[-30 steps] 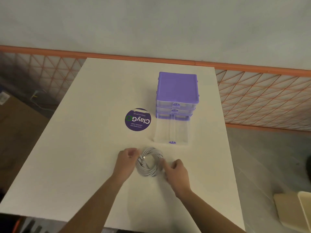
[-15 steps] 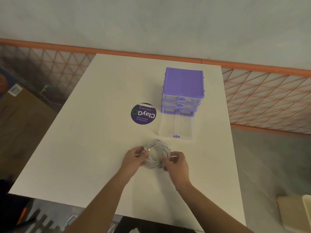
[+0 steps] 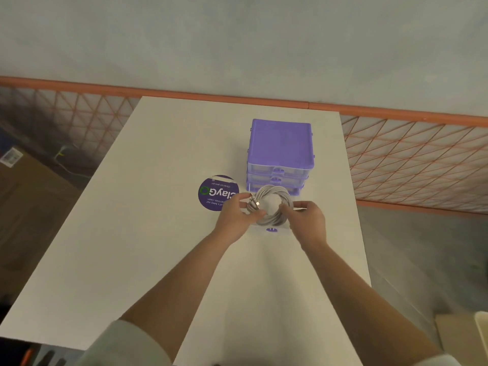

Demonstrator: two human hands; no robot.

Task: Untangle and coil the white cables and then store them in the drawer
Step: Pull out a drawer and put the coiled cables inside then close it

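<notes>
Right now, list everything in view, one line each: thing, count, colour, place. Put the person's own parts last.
coiled cable: one, white, held between both hands above the open drawer
open drawer: one, clear with a purple handle, pulled out from the bottom of the drawer unit, mostly hidden by the coil
drawer unit: one, purple, far centre of the table
round sticker: one, purple with white lettering, on the table left of the drawer unit
table: one, white
mesh fence: one, orange, behind the table
left hand: grips the coil's left side
right hand: grips the coil's right side
</notes>
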